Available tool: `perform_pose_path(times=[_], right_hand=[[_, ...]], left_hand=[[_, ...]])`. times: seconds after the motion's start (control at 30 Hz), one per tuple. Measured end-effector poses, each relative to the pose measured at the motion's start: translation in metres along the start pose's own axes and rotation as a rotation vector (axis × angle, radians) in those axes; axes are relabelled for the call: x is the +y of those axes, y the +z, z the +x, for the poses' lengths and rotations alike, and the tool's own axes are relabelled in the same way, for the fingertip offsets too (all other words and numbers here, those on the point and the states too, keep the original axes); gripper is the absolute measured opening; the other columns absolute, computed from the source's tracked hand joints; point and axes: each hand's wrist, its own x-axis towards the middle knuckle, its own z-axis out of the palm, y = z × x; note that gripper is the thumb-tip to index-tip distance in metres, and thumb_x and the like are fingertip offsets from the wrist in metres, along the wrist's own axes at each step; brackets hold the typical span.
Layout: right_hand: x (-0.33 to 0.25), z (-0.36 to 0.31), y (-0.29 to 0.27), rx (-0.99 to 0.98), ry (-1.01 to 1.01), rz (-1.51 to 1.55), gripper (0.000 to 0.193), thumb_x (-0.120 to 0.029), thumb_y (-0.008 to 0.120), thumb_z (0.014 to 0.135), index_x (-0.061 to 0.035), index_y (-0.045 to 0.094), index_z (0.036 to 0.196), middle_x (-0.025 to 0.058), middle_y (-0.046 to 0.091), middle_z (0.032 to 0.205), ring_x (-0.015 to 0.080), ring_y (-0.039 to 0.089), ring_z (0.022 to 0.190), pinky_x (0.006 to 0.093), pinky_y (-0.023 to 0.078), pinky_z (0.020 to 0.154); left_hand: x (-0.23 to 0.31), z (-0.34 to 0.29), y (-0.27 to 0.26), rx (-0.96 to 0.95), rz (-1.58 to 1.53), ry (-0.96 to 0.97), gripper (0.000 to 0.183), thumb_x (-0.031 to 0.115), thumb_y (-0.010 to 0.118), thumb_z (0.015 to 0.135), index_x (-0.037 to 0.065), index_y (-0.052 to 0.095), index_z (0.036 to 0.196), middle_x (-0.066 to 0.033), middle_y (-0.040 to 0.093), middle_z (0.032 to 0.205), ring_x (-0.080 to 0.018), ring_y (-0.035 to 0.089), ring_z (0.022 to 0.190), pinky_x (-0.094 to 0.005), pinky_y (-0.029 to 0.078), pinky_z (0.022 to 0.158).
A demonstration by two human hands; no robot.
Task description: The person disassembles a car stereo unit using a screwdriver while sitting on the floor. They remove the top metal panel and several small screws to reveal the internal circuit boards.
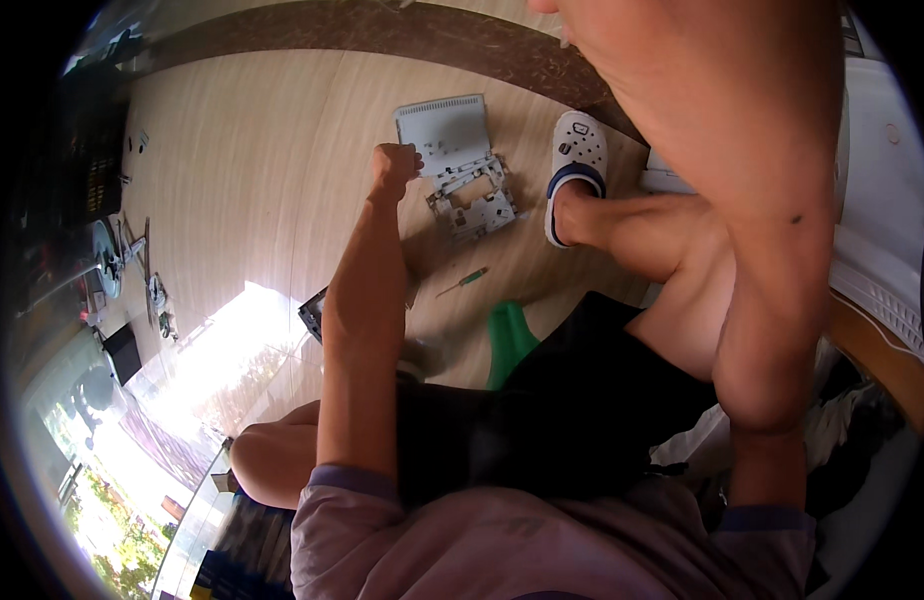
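Observation:
My left hand [397, 167] is closed, its curled fingers at the lower left edge of a light grey slotted panel [447, 128]. What the fingers hold, if anything, is hidden. Just below the panel lies a pale metal frame [477, 205] with cut-outs and small dark parts. My right arm rises large and close on the right. Only a bit of my right hand [564, 25] shows at the top edge, so its fingers cannot be made out. On the floor nearer to me is a screwdriver [464, 282] with a green handle.
A green plastic piece [509, 340] stands by my black shorts. My foot wears a white clog [580, 150]. Beside my left forearm is a dark part [313, 314], partly hidden. Tools and a dark crate [97, 165] line the left; white appliances [882, 150] stand right.

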Motion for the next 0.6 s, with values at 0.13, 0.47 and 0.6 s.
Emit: perform_pose_path(times=[0.13,0.47,0.6], right_hand=[[-0.013,0.017,0.008,-0.171,0.006,0.03,0.007,-0.001,0.061,0.086,0.0019,0.063,0.081,0.0149,0.067,0.071,0.0225,0.067,0.065,0.0353,0.051,0.063],[-0.017,-0.054,0.1,-0.565,-0.165,0.157,0.019,-0.014,0.068,0.089,-0.0035,0.068,0.105,0.0097,0.07,0.082,0.0166,0.067,0.074,0.0299,0.053,0.068],[-0.032,-0.114,0.135,-0.808,-0.187,0.295,0.013,-0.007,0.061,0.09,0.0004,0.067,0.098,0.0185,0.07,0.082,0.0312,0.07,0.072,0.0382,0.055,0.066]], left_hand=[[0.013,-0.027,-0.05,0.01,0.064,-0.044,0.018,0.015,0.064,0.091,-0.002,0.067,0.093,-0.0113,0.07,0.086,-0.0202,0.069,0.072,-0.0331,0.058,0.063],[0.077,-0.213,-0.225,0.143,1.017,0.671,0.021,0.018,0.06,0.095,0.0,0.07,0.101,-0.0176,0.072,0.087,-0.0249,0.071,0.079,-0.0364,0.055,0.07],[0.068,-0.318,-0.25,0.265,0.964,0.628,0.026,0.024,0.057,0.097,0.002,0.07,0.098,-0.0202,0.07,0.083,-0.0363,0.069,0.076,-0.044,0.053,0.073]])
